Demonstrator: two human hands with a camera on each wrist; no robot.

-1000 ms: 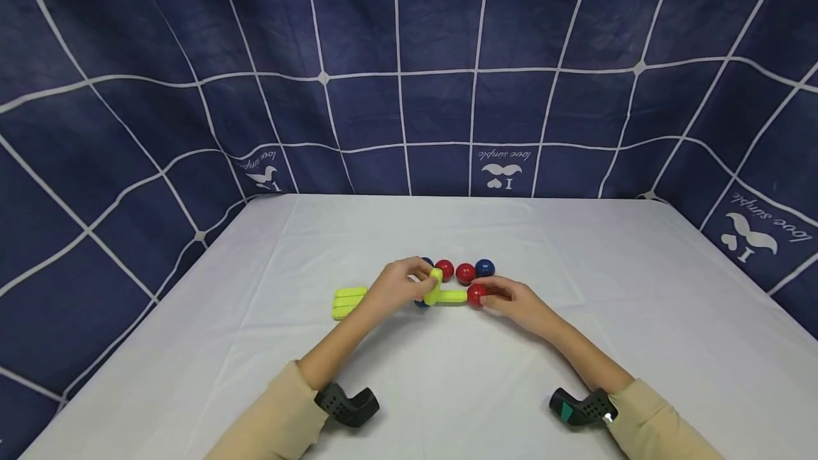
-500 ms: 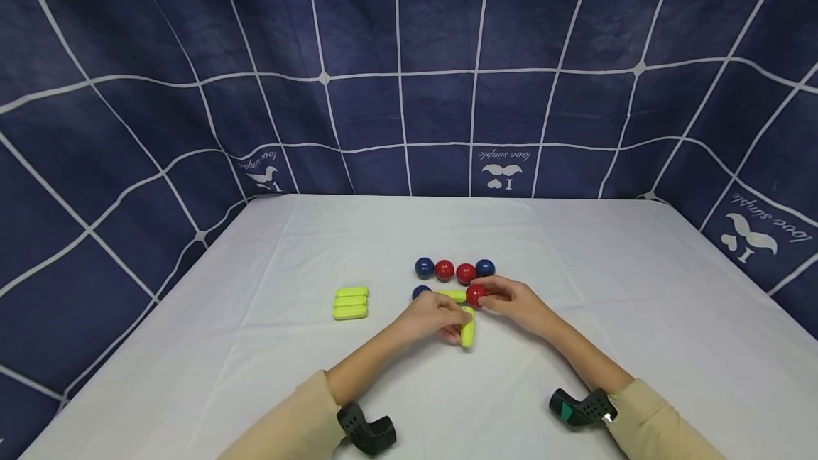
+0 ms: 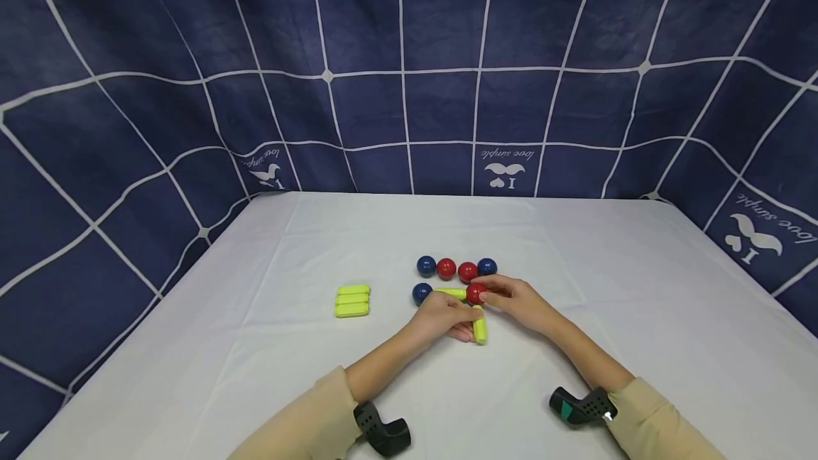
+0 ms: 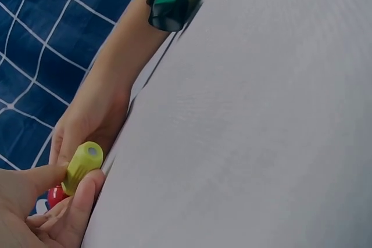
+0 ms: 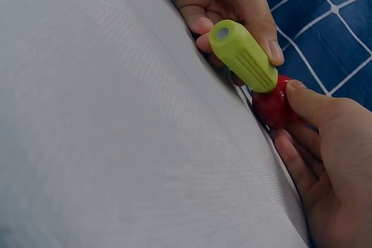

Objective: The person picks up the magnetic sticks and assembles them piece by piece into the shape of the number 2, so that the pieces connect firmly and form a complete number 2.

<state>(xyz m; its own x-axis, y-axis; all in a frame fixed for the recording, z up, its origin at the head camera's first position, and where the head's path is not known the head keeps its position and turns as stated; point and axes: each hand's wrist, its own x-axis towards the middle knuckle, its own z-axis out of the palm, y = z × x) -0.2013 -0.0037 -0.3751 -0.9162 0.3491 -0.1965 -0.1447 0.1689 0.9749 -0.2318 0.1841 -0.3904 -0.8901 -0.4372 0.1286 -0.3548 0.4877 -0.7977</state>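
Observation:
Between thumb and fingers, my left hand (image 3: 441, 318) pinches a yellow-green magnetic rod (image 3: 480, 329) that points toward the near side of the table. Its free end shows a grey disc in the right wrist view, and its far end meets or nearly meets a red ball (image 5: 271, 107). My right hand (image 3: 524, 302) grips that red ball from the right with thumb and fingertips. A second yellow-green rod (image 3: 455, 293) runs left from the same ball to a blue ball (image 3: 422, 294); the left hand partly covers this rod.
Behind the hands sits a row of balls: a blue ball (image 3: 426, 266), a red ball (image 3: 446, 268), another red ball (image 3: 467, 272) and a blue ball (image 3: 487, 265). Three yellow-green rods (image 3: 352, 301) lie side by side on the left of the white-covered table (image 3: 287, 375).
My left hand has brought its rod from beside the blue ball, rightward and nearer, to the near side of the red ball. The right hand has stayed on that ball.

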